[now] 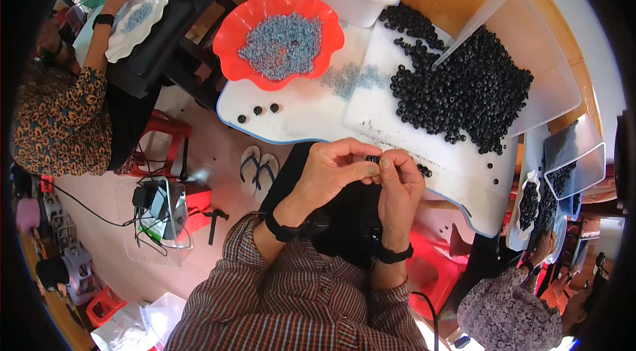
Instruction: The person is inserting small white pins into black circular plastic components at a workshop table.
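Observation:
Over the near edge of the table, my left hand [331,169] pinches a small black ring-shaped part [372,159] between thumb and fingertips. My right hand [401,182] meets it from the other side, thumb and forefinger pressed together against the part; whatever they may pinch is too small to make out. Beyond the hands, a large heap of the same black parts [464,86] spreads over a white board [374,109]. A red scalloped bowl [228,53] full of small clear bluish pieces [281,46] stands at the far left of the table.
Three black parts [258,111] lie at the table's left end. Loose clear pieces [351,79] are scattered near the bowl. A white tub [344,3] of black parts stands behind; a clear bin [550,72] lies tipped at right. Co-workers [63,122] sit on both sides.

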`<act>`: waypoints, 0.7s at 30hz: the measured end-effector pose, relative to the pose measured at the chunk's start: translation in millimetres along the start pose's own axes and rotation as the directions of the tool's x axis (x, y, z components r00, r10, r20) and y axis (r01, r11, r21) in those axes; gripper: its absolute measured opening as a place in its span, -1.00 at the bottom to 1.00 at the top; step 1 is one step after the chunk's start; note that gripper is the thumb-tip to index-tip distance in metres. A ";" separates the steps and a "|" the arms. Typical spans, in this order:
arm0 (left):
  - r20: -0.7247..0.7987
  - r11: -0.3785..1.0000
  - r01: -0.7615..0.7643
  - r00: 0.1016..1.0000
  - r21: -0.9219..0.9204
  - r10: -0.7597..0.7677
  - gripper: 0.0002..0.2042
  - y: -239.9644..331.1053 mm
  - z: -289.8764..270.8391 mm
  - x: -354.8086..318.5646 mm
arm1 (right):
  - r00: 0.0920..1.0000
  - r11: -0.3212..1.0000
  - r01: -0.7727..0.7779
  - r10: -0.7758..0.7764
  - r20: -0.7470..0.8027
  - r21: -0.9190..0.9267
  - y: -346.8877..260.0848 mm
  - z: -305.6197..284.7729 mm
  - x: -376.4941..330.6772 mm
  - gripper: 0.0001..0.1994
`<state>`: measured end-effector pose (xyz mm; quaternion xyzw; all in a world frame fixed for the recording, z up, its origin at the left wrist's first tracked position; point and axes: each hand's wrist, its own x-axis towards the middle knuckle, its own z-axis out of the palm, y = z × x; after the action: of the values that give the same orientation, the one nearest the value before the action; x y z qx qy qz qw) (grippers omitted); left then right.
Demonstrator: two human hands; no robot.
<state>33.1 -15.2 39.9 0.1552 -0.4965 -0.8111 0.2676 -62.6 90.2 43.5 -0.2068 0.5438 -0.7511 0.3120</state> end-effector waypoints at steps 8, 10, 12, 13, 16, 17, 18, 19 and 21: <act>-0.116 0.959 0.260 0.955 -0.111 -0.273 -0.78 30.7 -5.6 43.4 | 0.998 0.989 0.015 -0.023 -0.055 -0.148 -1.7 -5.0 -3.5 -0.91; -0.075 0.982 0.182 0.980 -0.048 -0.185 -0.79 42.6 -13.7 77.4 | 0.997 0.982 0.012 -0.026 -0.075 -0.190 -0.4 -7.7 -4.5 -0.91; -0.012 0.999 0.047 0.999 0.008 -0.047 -0.78 65.4 -20.1 119.2 | 0.996 0.982 0.016 -0.032 -0.080 -0.189 0.5 -9.3 -4.7 -0.91; 0.059 0.967 -0.208 0.978 0.151 0.201 -0.78 76.6 -25.4 138.6 | 0.996 0.982 0.017 -0.032 -0.077 -0.188 0.3 -8.7 -6.0 -0.91; -0.003 0.960 -0.275 0.961 0.058 0.276 -0.79 111.4 -22.0 200.5 | 0.995 0.977 0.023 -0.043 -0.090 -0.211 1.7 -10.5 -6.4 -0.90; -0.011 0.960 -0.274 0.961 0.063 0.276 -0.79 119.2 -22.7 210.9 | 0.996 0.978 0.018 -0.036 -0.083 -0.208 1.2 -8.9 -6.8 -0.90; -0.156 0.974 -0.211 0.962 0.087 0.222 -0.77 123.8 -22.4 219.6 | 0.996 0.980 0.027 -0.043 -0.081 -0.197 2.3 -9.0 -6.3 -0.90; -0.301 0.984 -0.144 0.938 0.102 0.169 -0.74 125.0 -24.6 222.6 | 0.996 0.982 0.035 -0.050 -0.077 -0.184 3.3 -8.4 -5.9 -0.90; -0.190 0.964 -0.147 0.963 0.223 0.191 -0.77 109.5 -25.5 204.2 | 0.993 0.977 0.029 -0.052 -0.105 -0.211 4.6 -13.8 -5.2 -0.90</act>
<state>-88.2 -193.6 128.4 0.2236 -0.5585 -0.7081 0.3696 -66.7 102.3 34.9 -0.2079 0.6318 -0.7061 0.2427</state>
